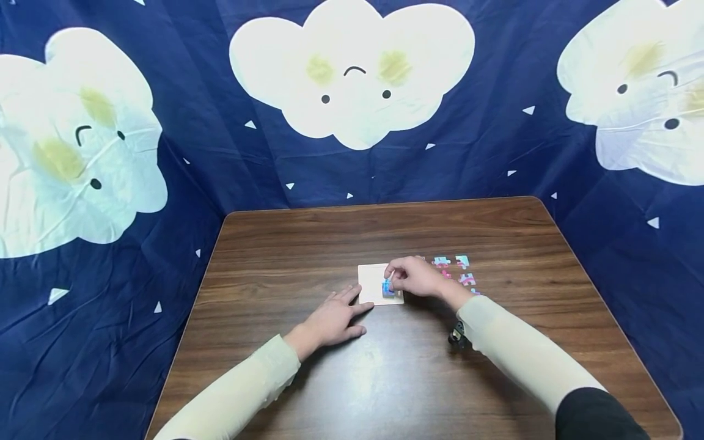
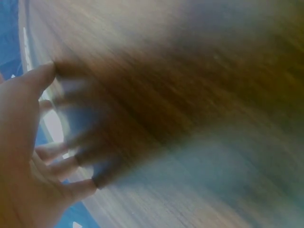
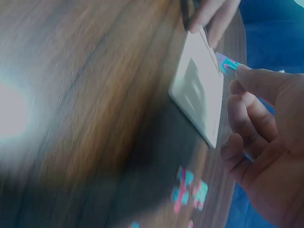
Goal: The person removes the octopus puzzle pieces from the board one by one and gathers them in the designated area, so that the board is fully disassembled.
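A small white board [image 1: 371, 274] lies on the wooden table. My left hand [image 1: 332, 318] rests flat beside it, fingers spread, with the fingertips right at the board's left and near edges. Over the board, my right hand [image 1: 417, 277] pinches a blue jigsaw puzzle piece [image 1: 387, 288] between thumb and fingers. In the right wrist view, the puzzle piece [image 3: 227, 64] shows blue and pink at the thumb tip, near the far side of the board [image 3: 194, 95]. The left wrist view is blurred and shows the left hand's spread fingers over the wood.
Several loose puzzle pieces [image 1: 467, 279] in blue and pink lie right of the board, partly hidden by the right hand and forearm. A small dark device [image 1: 458, 335] hangs at the right wrist. Dark blue cloth [image 1: 324, 165] with cloud prints surrounds the wooden table [image 1: 308, 238].
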Demonstrator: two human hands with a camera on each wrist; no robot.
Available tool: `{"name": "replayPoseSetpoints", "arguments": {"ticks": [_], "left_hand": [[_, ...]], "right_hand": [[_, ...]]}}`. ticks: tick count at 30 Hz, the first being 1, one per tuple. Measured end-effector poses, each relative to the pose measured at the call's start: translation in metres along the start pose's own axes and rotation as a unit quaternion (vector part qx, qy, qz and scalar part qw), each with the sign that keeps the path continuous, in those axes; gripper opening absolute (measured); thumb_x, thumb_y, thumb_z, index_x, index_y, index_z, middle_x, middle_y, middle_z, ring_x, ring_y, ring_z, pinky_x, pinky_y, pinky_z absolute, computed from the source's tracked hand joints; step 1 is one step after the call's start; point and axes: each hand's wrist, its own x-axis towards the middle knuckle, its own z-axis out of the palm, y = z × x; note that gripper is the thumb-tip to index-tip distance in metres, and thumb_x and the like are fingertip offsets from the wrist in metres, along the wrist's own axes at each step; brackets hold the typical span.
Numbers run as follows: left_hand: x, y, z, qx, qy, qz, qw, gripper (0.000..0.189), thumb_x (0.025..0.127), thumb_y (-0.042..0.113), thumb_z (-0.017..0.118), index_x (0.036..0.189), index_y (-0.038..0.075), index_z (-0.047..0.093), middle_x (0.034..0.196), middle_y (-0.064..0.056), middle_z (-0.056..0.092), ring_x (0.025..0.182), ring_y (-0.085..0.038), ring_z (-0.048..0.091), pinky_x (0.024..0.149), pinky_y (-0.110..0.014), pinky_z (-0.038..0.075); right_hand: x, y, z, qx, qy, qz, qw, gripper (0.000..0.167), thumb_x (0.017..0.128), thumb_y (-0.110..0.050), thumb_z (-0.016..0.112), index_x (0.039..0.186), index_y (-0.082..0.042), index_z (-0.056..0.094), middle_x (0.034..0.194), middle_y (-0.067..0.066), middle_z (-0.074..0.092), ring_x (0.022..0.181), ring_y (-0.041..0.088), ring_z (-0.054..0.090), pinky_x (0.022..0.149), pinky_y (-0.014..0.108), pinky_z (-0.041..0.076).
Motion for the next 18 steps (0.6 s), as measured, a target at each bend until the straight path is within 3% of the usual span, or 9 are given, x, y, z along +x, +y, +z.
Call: {"name": "replayPoseSetpoints", "arguments": {"ticks": [10, 18], "left_hand": [[-0.001, -0.002, 0.002, -0.008, 0.007, -0.005, 0.9999, 0.061, 0.097, 0.052, 0.064, 0.152, 0.029, 0.053, 0.164, -0.022, 0.034, 0.151, -0.041, 0.034, 0.113, -0.068, 0.036], [-0.001, -0.001, 0.002, -0.010, 0.002, -0.006, 0.9999, 0.061, 0.097, 0.052, 0.063, 0.152, 0.029, 0.052, 0.164, -0.022, 0.033, 0.152, -0.040, 0.032, 0.113, -0.068, 0.036]], "right_hand": [[-0.028, 0.019, -0.031, 0.002, 0.028, 0.034, 0.9990, 0.014, 0.087, -0.015, 0.081, 0.100, -0.016, 0.075, 0.077, -0.009, 0.069, 0.071, 0.007, 0.061, 0.075, 0.030, 0.052], [-0.048, 0.037, -0.046, 0.017, 0.030, 0.054, 0.9979, 0.014, 0.088, -0.011, 0.080, 0.100, -0.010, 0.075, 0.077, -0.005, 0.067, 0.067, 0.008, 0.057, 0.072, 0.028, 0.051]]}}
